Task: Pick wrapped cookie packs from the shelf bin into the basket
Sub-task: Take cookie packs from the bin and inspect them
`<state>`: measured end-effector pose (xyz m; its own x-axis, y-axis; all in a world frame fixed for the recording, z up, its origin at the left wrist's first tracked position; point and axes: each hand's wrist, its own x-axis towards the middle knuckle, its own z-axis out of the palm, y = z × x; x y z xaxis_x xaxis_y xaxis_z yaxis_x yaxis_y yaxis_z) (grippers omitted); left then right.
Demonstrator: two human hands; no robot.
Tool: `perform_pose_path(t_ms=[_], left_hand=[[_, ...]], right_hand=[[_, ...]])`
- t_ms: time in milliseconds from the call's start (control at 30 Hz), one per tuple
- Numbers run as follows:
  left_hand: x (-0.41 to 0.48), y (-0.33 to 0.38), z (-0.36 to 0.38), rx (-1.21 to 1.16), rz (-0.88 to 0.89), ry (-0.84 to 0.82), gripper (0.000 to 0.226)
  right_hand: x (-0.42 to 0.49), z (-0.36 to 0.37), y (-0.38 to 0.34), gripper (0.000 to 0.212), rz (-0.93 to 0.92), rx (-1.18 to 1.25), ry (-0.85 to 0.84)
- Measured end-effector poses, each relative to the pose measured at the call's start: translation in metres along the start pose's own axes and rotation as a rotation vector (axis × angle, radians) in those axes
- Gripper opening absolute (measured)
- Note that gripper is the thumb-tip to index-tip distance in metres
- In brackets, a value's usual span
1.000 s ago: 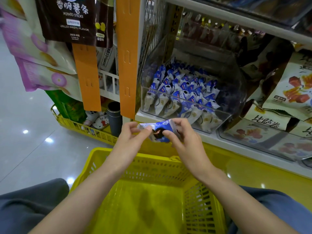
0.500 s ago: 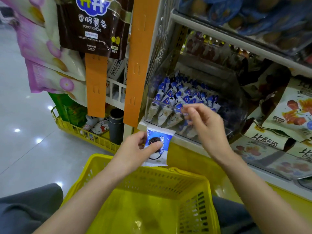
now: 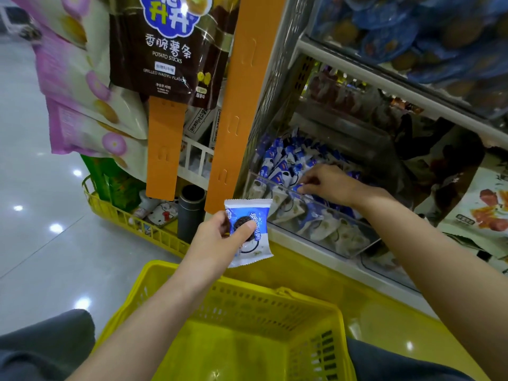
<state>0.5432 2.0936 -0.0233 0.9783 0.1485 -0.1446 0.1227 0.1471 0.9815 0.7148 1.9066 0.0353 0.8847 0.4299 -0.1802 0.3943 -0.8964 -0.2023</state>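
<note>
Head view: the left hand [image 3: 220,237] pinches a wrapped cookie pack [image 3: 248,229] between thumb and fingers. It holds the pack upright above the far rim of the yellow basket [image 3: 247,295], just in front of the near left corner of the clear bin [image 3: 324,235].

The right hand [image 3: 327,182] reaches over the bin's front wall, with its curled fingertips closed on a blue pack [image 3: 298,188] at the top of the heap of packs [image 3: 280,163].

An orange strip [image 3: 239,105] hangs just left of the bin, with a potato sticks bag [image 3: 167,50] farther left. Below stands a dark cylinder [image 3: 191,213] beside a yellow wire tray [image 3: 132,224]. A shelf rail [image 3: 384,83] overhangs the bin.
</note>
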Motion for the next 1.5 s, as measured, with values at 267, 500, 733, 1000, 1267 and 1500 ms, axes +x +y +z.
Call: perform_pose_path(t_ms=[267,500,733,1000,1267,1500], left_hand=[[0.002,-0.001,0.002,-0.001,-0.040,0.057,0.014],[-0.002,0.005,0.004,-0.453,-0.352,0.032,0.021],[-0.018,0.009,0.008,-0.578,-0.272,-0.314,0.044],[-0.031,0.012,0.005,-0.457,-0.198,-0.362,0.040],[-0.034,0.018,0.003,-0.400,-0.137,-0.356,0.049],[-0.025,0.020,-0.004,-0.409,-0.203,-0.200,0.030]], right_hand=[[-0.011,-0.003,-0.015,0.017,0.037,0.122,0.284],[-0.060,-0.019,-0.046,0.016,-0.055,0.794,0.610],[-0.112,0.026,-0.081,0.014,-0.148,0.897,0.112],[-0.125,0.028,-0.086,0.019,-0.033,0.643,0.328],[-0.124,0.014,-0.084,0.018,0.042,0.800,-0.098],[-0.088,-0.020,-0.063,0.030,0.178,0.774,0.319]])
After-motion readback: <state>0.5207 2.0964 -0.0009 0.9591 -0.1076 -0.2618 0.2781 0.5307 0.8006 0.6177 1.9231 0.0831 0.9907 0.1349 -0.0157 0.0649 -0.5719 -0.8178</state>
